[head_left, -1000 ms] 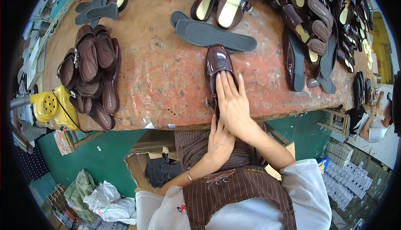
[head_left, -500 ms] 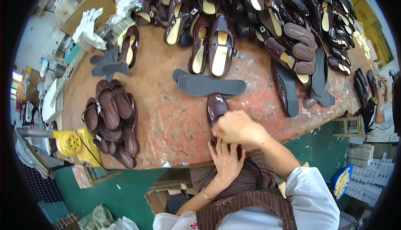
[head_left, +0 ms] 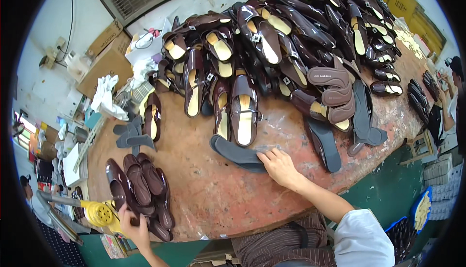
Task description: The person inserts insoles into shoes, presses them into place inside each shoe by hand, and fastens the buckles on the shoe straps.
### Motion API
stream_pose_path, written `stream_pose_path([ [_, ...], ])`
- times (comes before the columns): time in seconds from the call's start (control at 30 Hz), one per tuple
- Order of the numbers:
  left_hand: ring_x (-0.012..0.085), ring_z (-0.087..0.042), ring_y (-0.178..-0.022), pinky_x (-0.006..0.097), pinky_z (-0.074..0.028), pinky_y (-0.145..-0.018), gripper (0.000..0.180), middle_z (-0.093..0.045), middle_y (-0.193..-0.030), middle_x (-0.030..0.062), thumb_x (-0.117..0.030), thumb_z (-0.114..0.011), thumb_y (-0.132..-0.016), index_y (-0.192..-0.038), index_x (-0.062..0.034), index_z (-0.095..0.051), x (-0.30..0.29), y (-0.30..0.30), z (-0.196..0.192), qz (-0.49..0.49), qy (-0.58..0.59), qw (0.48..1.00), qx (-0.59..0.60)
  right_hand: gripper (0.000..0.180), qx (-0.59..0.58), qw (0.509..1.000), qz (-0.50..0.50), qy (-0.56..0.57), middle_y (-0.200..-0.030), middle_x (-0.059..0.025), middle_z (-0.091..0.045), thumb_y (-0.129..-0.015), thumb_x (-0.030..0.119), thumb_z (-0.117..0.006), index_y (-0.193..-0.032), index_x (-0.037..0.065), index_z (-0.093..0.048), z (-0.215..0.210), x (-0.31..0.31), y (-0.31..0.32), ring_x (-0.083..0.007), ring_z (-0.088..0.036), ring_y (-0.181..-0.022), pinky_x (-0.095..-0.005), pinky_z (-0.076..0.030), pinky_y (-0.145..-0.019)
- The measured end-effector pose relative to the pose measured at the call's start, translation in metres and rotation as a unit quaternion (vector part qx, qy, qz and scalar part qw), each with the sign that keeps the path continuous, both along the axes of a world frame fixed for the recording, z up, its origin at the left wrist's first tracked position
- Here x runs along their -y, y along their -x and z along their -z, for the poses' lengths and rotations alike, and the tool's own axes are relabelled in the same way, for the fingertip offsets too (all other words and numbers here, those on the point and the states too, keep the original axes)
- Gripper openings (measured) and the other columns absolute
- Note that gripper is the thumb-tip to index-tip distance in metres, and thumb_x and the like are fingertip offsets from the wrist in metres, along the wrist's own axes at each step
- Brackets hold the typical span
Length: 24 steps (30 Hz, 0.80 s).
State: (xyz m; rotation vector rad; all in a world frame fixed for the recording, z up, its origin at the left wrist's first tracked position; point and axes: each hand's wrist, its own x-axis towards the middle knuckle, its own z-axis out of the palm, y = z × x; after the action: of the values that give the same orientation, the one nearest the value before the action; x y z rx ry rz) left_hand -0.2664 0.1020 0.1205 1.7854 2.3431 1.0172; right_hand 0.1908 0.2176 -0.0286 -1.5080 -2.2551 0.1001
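Big heap of dark brown shoes (head_left: 291, 39) across the far side of the surface (head_left: 208, 189). Cardboard boxes (head_left: 104, 56) and white rags (head_left: 104, 95) at far left. Yellow tool (head_left: 99, 213) at the near-left edge.

Your right hand (head_left: 280, 166) on sole (head_left: 238, 153), mid-table (head_left: 213, 194) | your left hand (head_left: 133, 226) at near-left shoe stack (head_left: 141, 189) | shoe heap (head_left: 272, 44) far

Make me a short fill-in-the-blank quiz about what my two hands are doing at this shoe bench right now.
1. The right hand rests its fingers on a flat grey ____ lying on the table.
2. The left hand reaches to the pile of dark ____ shoes at the table's near-left edge.
3. Beside the left hand sits a ____ tool with a perforated round face.

Missing words: sole; brown; yellow
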Motion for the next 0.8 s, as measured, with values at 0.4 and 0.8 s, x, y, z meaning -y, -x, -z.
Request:
stream_pose_path([
  [0.4, 0.0384, -0.065, -0.112, 0.044, -0.053, -0.093, 0.078, -0.062, -0.129, 0.0219, -0.042, -0.072, -0.091, -0.151, -0.002, -0.042, -0.299, -0.326, -0.009, 0.324, -0.073, 0.941, -0.068, 0.074, -0.443, 0.886, 0.018, 0.136, -0.115, -0.0183, -0.072, -0.084, 0.004, -0.075, -0.15, -0.002, -0.043, -0.117, 0.043, -0.107, -0.0217, -0.069, -0.092, -0.0334, -0.054, -0.088],
  [0.8, 0.0373, -0.068, -0.08, 0.043, -0.051, -0.074, 0.027, -0.069, -0.092, 0.0249, -0.018, -0.053, -0.104, -0.121, 0.0037, -0.057, -0.297, -0.327, 0.016, 0.363, -0.064, 0.911, 0.188, 0.055, -0.754, 0.628, 0.119, 0.151, -0.116, -0.0189, -0.066, -0.096, 0.031, -0.059, -0.138, -0.003, -0.053, -0.079, 0.112, -0.115, -0.0244, -0.067, -0.089, -0.0371, -0.056, -0.079],
])
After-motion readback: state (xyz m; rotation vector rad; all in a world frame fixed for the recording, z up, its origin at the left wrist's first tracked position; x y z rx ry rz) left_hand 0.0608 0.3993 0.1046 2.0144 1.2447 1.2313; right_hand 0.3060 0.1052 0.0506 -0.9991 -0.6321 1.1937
